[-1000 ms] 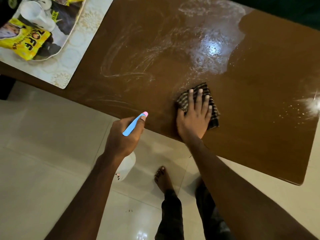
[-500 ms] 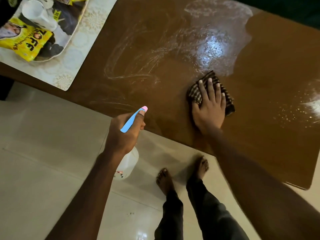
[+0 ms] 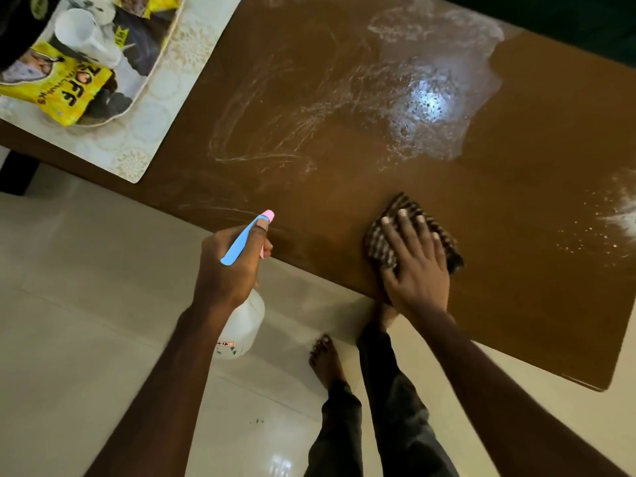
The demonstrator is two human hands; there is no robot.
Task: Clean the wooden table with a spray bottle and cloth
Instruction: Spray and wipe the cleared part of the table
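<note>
At the near edge of the wooden table (image 3: 516,208), we press the cloth (image 3: 378,247) under our flat right hand (image 3: 416,266) and grip the spray bottle (image 3: 241,325) in our left hand (image 3: 227,270) just off it, so a long pull may drag the cloth off.

Single head view, wide-angle, close — looks steeply down over near edge of wooden table (image 3: 516,235) — floor (image 3: 69,304) below

Table (image 3: 516,235): brown wood, glossy, with whitish wet smears and foam. Cloth (image 3: 382,242): woven fabric, dark-and-pale checks, matt. Spray bottle (image 3: 242,325): translucent white plastic; blue and pink plastic head, smooth. Floor (image 3: 86,304): pale tile, polished. Placemat (image 3: 151,108): cream, lace-patterned.
</note>
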